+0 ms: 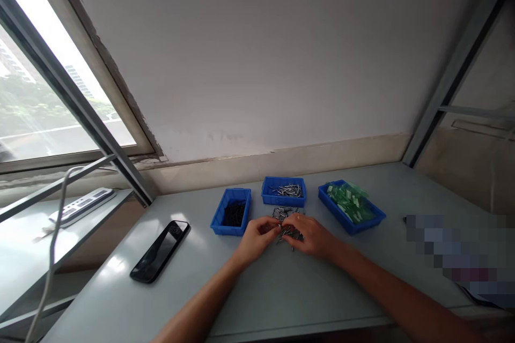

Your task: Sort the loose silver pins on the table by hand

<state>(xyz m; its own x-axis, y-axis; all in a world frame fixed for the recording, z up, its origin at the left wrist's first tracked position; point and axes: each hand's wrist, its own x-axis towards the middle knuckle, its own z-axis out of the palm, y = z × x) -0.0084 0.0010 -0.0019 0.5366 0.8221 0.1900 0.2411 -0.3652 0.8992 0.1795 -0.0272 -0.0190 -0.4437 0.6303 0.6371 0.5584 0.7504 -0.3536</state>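
Basically, one pale wall (257, 64) fills most of the view, with one grey-green tabletop (281, 289) below it. One window (60, 102), left. Two slanted metal posts: left post (76, 102), right post (426, 102). One pixelated object, right edge of tabletop, identity can't be told.

Two bare hands, centre. Left hand (256, 236): fingers curled, thumb and fingertips drawn together. Right hand (313, 236): fingers bent down, fingertips near the left hand's. Whether either grips a piece can't be told, too small.

Three blue plastic bins in an arc beyond the hands: left bin (227, 230), middle bin (284, 202), right bin (336, 215). One black smartphone (161, 252) lies flat on the left of the tabletop. One white power strip (82, 208) sits on a side surface farther left; one white cable (56, 236) hangs near it.

Right bin holds green plastic packets (350, 201), overlapping, uncountable. Left bin: small black parts (234, 214), count unclear. Middle bin: many slim silver screw-like pieces (292, 191). One loose pile of similar metal pieces (285, 211) lies on the tabletop, just in front of the middle bin, partly under the hands.
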